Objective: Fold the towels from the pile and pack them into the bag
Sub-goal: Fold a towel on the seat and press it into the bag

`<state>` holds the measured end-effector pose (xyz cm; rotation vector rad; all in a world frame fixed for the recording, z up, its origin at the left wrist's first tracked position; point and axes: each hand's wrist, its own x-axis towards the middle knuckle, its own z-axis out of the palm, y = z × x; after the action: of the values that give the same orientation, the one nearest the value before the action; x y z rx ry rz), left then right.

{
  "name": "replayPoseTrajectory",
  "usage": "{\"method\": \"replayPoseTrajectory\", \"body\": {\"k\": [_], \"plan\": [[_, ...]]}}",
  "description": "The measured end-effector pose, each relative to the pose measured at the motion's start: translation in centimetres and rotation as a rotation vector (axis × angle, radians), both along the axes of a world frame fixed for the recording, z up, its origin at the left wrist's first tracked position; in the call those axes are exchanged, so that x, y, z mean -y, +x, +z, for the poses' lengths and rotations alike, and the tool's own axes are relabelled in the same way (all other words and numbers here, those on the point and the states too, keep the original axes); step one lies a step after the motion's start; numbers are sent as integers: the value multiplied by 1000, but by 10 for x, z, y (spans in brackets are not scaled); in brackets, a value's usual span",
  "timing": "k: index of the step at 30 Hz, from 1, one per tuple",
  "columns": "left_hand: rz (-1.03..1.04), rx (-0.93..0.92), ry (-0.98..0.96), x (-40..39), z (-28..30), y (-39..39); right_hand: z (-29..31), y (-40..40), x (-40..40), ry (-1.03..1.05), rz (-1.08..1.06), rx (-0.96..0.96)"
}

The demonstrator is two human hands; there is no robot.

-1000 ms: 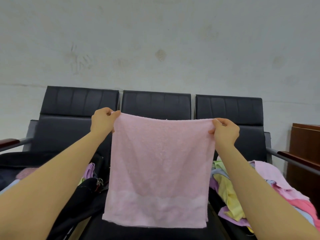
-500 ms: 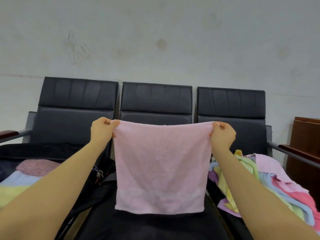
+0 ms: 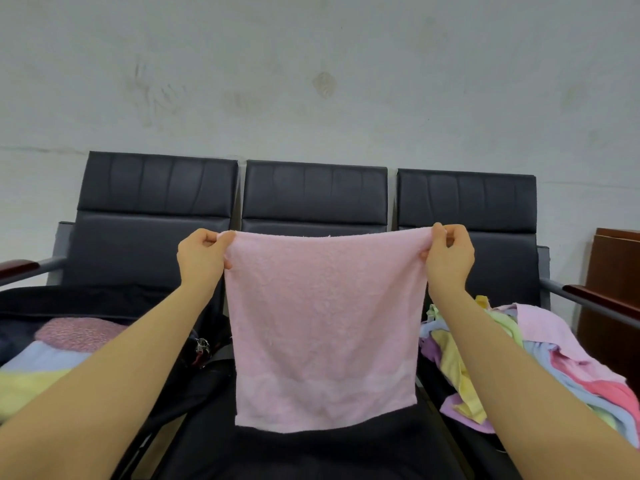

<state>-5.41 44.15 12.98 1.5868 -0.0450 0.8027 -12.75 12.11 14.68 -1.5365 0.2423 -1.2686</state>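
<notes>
Towel, pink, hangs flat over middle seat of black bench, lower edge just above the cushion. Left hand pinches its top left corner; right hand pinches top right corner. Pile of mixed towels lies on seat right of middle. Open dark bag with folded towels sits left of it.
</notes>
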Motion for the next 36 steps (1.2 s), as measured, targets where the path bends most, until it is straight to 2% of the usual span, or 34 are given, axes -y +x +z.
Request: {"method": "replayPoseTrajectory", "body": {"k": [11,14,17,22,25,29,32,36], "plan": [[-73,-217,-12,8,-49,45,-54,44,13,30,69,-164],[-30,-249,25,18,-54,72,-57,71,14,52,99,-186],[15,-209,66,33,-44,97,-49,97,13,59,117,-154],[20,-41,-39,48,-33,116,-35,118,11,124,155,-30],[40,4,-78,50,-46,108,-44,117,10,96,131,5],[65,-43,-121,48,-83,89,-79,106,6,78,94,-41],[90,-88,-52,42,-115,72,-105,90,3,44,72,-113],[201,-175,168,26,-158,56,-136,68,-4,-7,18,-218]]}}
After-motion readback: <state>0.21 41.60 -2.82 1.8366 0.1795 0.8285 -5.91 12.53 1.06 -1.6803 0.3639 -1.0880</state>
